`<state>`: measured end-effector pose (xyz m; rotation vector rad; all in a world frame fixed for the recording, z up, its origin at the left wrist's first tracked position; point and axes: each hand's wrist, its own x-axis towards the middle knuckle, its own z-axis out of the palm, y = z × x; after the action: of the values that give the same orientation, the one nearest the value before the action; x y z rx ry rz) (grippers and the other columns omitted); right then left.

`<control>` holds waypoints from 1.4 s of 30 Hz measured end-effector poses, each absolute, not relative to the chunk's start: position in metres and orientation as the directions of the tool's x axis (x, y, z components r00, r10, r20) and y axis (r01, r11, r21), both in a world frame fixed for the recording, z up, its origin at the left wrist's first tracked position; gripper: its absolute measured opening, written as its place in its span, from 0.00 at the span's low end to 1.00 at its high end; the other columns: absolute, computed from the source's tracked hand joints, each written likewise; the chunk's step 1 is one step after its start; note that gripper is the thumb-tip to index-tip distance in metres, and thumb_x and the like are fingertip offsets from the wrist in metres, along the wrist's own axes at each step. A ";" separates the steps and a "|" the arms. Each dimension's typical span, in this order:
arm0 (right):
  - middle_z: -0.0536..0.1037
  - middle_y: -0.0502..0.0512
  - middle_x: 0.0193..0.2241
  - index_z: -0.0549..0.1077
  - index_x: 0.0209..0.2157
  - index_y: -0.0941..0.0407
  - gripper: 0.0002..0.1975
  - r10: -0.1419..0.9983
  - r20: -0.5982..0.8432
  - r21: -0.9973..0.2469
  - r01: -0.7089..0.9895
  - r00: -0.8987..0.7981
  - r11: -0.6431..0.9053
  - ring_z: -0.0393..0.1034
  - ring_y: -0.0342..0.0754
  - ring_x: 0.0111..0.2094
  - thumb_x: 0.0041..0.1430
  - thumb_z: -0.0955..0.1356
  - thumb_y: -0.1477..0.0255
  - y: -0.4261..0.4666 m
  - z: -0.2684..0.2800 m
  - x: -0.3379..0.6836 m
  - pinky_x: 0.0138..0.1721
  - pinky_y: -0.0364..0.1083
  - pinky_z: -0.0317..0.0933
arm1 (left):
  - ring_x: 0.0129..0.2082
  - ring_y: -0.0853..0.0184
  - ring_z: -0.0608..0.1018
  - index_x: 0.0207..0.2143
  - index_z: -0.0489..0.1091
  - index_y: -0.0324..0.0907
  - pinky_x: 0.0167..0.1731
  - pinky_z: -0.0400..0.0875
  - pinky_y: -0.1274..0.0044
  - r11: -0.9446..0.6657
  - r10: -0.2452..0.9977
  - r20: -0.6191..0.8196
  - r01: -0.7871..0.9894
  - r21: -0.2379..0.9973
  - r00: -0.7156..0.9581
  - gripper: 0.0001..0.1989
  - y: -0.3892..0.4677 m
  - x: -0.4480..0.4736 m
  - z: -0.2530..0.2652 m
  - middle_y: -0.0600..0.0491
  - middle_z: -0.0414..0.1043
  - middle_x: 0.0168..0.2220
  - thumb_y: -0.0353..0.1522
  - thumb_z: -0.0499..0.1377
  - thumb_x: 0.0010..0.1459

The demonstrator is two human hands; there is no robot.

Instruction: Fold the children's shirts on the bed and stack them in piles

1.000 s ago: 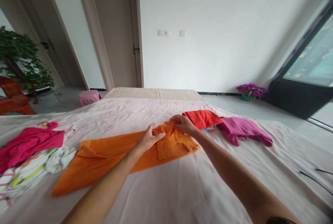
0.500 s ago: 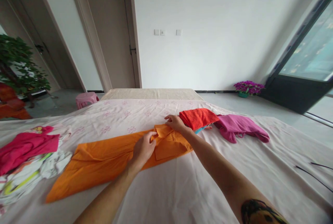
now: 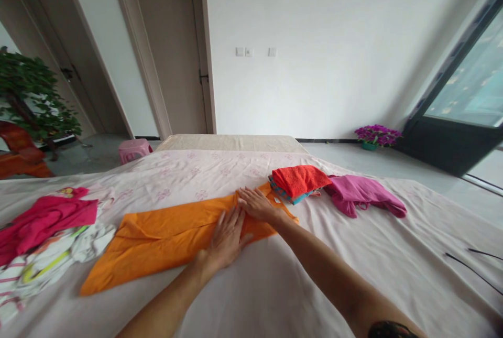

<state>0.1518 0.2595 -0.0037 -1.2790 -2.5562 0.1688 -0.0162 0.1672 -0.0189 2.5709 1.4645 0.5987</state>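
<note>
Left hand and right hand have flattened, gripping nothing, onto orange cloth, part-folded; red cloth folded, pile loose.

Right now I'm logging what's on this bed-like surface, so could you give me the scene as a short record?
Left hand: flat on orange garment
Right hand: on the same garment, beside the left
Right side: red cloth, pink garment
Left side: crimson cloth, whitish clothes
Covering: pale sheet, pink floral print
Beyond: pink stool, purple flowers
</note>
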 end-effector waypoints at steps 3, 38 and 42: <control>0.54 0.59 0.67 0.55 0.66 0.55 0.26 0.812 0.104 -0.209 0.785 -0.575 0.583 0.42 0.53 0.68 0.71 0.54 0.63 0.258 -0.012 0.153 0.66 0.59 0.40 | 0.68 0.53 0.53 0.67 0.52 0.43 0.65 0.48 0.57 -0.574 0.818 0.216 0.732 0.368 0.533 0.34 0.157 -0.034 -0.020 0.43 0.47 0.69 0.49 0.47 0.64; 0.55 0.59 0.66 0.58 0.66 0.58 0.29 0.783 0.403 -0.117 0.822 -0.474 0.558 0.45 0.55 0.68 0.70 0.53 0.57 0.192 -0.038 0.100 0.66 0.59 0.42 | 0.39 0.53 0.76 0.38 0.72 0.43 0.38 0.68 0.68 0.443 0.846 0.211 0.866 0.232 -0.490 0.21 0.090 -0.273 -0.014 0.43 0.74 0.38 0.46 0.48 0.60; 0.57 0.59 0.65 0.61 0.64 0.56 0.30 0.799 0.368 -0.132 0.824 -0.475 0.551 0.46 0.57 0.68 0.68 0.55 0.55 0.181 -0.042 0.095 0.67 0.59 0.39 | 0.42 0.50 0.77 0.45 0.70 0.42 0.37 0.70 0.66 0.512 0.819 0.144 0.821 0.252 -0.555 0.24 0.099 -0.277 -0.013 0.40 0.73 0.44 0.49 0.49 0.58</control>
<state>0.0946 0.1810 -0.0422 -1.3241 -2.4031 -0.0892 -0.2768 0.0986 -0.0133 1.4848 2.7369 0.4618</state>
